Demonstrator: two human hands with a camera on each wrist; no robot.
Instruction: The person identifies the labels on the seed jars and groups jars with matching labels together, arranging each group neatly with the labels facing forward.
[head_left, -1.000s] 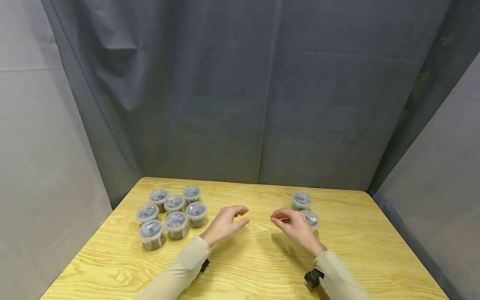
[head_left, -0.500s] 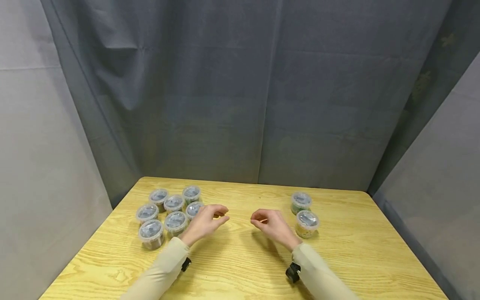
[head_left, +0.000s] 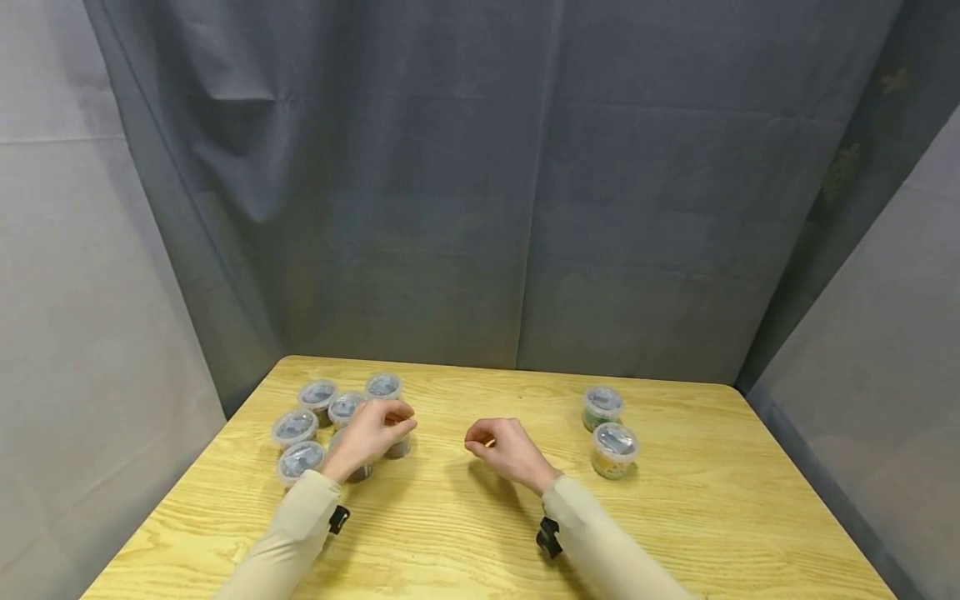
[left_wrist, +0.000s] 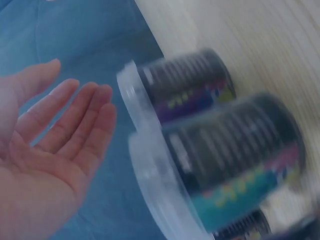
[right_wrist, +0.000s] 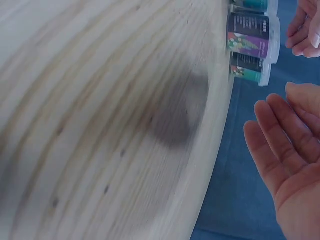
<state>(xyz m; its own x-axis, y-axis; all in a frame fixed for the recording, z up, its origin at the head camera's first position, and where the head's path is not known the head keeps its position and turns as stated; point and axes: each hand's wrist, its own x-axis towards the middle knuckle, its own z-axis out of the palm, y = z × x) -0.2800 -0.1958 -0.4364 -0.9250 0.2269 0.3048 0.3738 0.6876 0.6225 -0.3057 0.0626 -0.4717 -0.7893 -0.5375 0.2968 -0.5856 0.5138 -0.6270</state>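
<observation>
My left hand [head_left: 367,433] hovers over the near right part of a group of small lidded plastic tubs [head_left: 295,427], covering some of them in the head view. Its palm is bare and its fingers are relaxed in the left wrist view, beside a tub with a teal label [left_wrist: 235,170] and another with a purple label [left_wrist: 187,87]. Over the middle of the table is my right hand [head_left: 508,450], fingers loosely bent and holding nothing. In the right wrist view, tubs [right_wrist: 252,37] stand beyond its fingertips [right_wrist: 260,107].
Two more lidded tubs stand on the right of the wooden table [head_left: 712,500]: one with green [head_left: 603,408] and, nearer, one with yellow [head_left: 615,452]. A dark grey curtain [head_left: 420,208] hangs behind the table, with pale cloth walls [head_left: 90,292] at the sides.
Both hands have moved left. The left hand now overlaps the tub group, and the right hand has left the two tubs on the right for mid-table. The tubs themselves stay put.
</observation>
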